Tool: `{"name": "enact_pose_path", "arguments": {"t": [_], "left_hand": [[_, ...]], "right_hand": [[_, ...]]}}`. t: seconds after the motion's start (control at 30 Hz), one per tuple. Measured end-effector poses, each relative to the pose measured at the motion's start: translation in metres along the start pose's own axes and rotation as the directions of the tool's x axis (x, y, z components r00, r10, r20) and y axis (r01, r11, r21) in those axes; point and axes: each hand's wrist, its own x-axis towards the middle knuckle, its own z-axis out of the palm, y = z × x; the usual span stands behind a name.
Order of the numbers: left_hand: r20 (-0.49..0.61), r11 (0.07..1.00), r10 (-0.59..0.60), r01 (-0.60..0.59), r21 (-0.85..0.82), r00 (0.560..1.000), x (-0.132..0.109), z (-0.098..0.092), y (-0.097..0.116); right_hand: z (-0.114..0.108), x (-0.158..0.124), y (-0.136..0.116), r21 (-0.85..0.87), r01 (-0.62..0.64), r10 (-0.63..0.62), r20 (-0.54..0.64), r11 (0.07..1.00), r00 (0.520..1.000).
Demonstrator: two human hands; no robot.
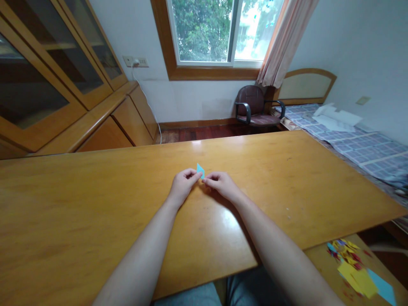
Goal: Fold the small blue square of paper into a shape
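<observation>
A small folded piece of light blue paper (pixel 200 170) is pinched between my two hands above the middle of a wide wooden table (pixel 95 204). My left hand (pixel 182 185) has its fingers curled, thumb and forefinger closed on the paper's left edge. My right hand (pixel 219 184) mirrors it, fingers closed on the paper's lower right edge. The paper's pointed tip sticks up between the fingertips. Both forearms reach in from the near edge of the table.
A lower wooden surface (pixel 321 259) at the near right carries a pile of coloured paper pieces (pixel 357 267). A dark armchair (pixel 258 106) and a bed (pixel 357 140) stand beyond the table. Wooden glass-door cabinets (pixel 57 76) line the left wall.
</observation>
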Motion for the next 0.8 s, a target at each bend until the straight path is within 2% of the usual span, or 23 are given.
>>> {"name": "enact_pose_path", "arguments": {"t": [0.17,0.3,0.6,0.8], "left_hand": [[-0.048,0.988,-0.099,0.092,-0.121,0.994,-0.0001,0.0000,0.0006],[-0.088,0.981,-0.098,0.081,-0.177,0.991,0.0009,-0.0014,-0.0021],[-0.003,0.994,-0.063,0.063,-0.094,0.998,0.0015,-0.0010,-0.0032],[0.056,0.999,-0.012,0.015,-0.052,0.998,0.0021,0.0005,-0.0026]], "right_hand": [[-0.0003,-0.0011,-0.0005,-0.025,-0.009,0.009,-0.008,1.000,1.000],[-0.0002,-0.0013,-0.0035,-0.033,-0.020,0.019,-0.024,0.999,1.000],[0.0016,-0.0011,-0.0029,0.066,-0.011,0.012,-0.010,0.998,1.000],[0.0029,-0.0005,0.0014,0.006,-0.019,0.019,-0.031,1.000,0.999]]}}
